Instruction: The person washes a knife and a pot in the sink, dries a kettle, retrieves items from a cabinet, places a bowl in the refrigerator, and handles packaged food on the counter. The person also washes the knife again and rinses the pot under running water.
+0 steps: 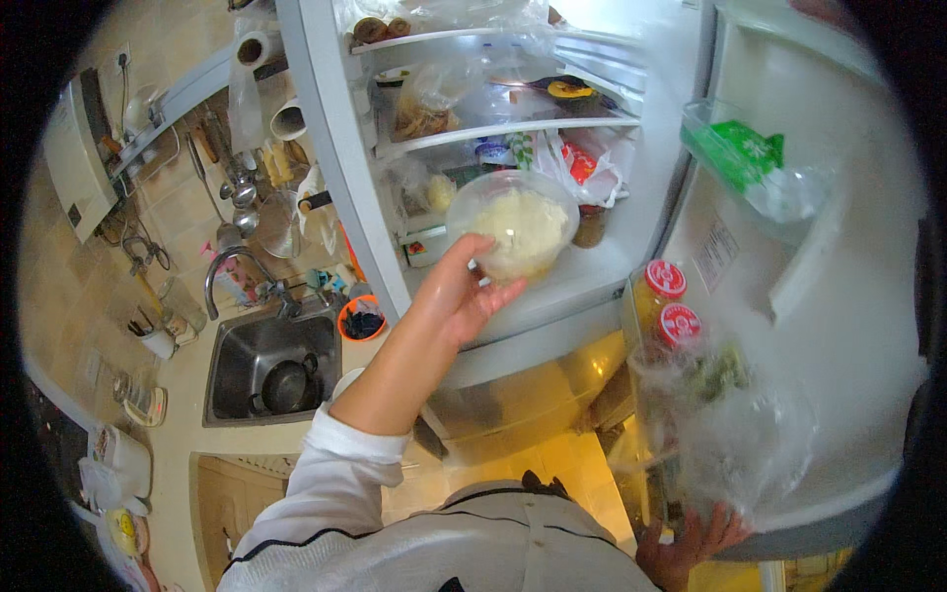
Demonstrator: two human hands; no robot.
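My left hand grips a clear round plastic bowl by its near side, in front of the lower shelves of an open refrigerator. Inside the bowl is a pale yellow, powdery-looking mass. Low at the right, my right hand holds the edge of the open refrigerator door, fingers lying over its inner side. Behind the bowl are a white plastic bag with a red package and a jar with brown contents. The bowl partly hides that jar.
Red-lidded jars and a clear plastic bag sit in the door rack; a green package lies higher. Leftward, a sink holds a dark pot, beside an orange bowl. Utensils hang on the wall.
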